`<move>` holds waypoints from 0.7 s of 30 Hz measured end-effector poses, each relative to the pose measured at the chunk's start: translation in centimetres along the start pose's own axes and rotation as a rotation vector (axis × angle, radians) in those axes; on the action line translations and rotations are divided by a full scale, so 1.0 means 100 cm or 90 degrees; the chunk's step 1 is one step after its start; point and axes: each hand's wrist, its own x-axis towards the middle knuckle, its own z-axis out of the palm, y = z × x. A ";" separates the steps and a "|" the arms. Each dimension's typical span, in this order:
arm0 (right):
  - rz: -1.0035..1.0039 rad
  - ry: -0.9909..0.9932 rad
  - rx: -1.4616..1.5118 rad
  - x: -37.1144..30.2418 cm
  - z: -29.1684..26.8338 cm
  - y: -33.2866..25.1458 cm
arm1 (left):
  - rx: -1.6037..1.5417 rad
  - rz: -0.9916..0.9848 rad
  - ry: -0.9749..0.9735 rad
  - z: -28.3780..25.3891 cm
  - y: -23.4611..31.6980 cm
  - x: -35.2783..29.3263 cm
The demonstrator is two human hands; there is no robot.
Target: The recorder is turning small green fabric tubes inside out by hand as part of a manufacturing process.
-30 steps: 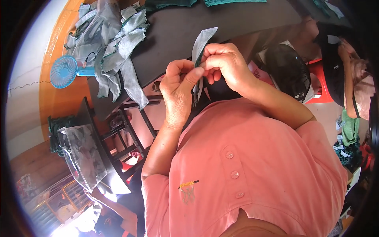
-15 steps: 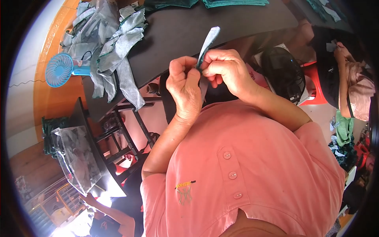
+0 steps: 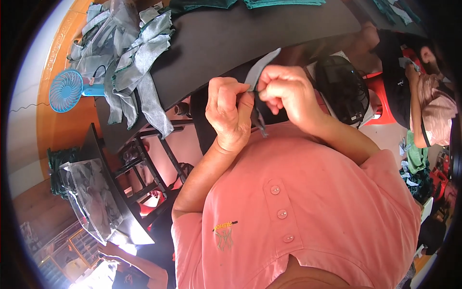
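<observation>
A narrow grey-blue fabric strip (image 3: pixel 263 66) with a dark edge is held up in front of my chest. My left hand (image 3: pixel 228 108) pinches it between thumb and bent fingers. Close beside it, my right hand (image 3: pixel 292 95) has its fingers curled in at the strip's dark edge, the tips partly hidden. The strip's upper end curves up and right above both hands, while a darker length hangs below them.
The dark table (image 3: pixel 211 53) beyond my hands holds a heap of grey fabric strips (image 3: pixel 144 67) and folded green cloth (image 3: pixel 284 4). A blue fan (image 3: pixel 66 90) stands left. A black backpack-like item (image 3: pixel 340 89) and a red chair (image 3: pixel 382 103) are right. Two other people work nearby.
The strip's upper end has bent over to the right, and a dark length now shows below my hands. My right hand has shifted slightly right, away from my left.
</observation>
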 end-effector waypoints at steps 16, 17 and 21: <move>-0.151 0.028 -0.064 -0.010 -0.003 0.012 | -0.423 -0.203 0.026 0.012 0.008 0.007; -0.215 0.083 -0.077 -0.007 0.000 0.012 | -0.432 -0.269 0.011 0.011 0.013 0.009; -0.360 0.139 -0.195 0.001 -0.009 0.021 | -0.467 -0.369 -0.023 0.013 0.017 0.010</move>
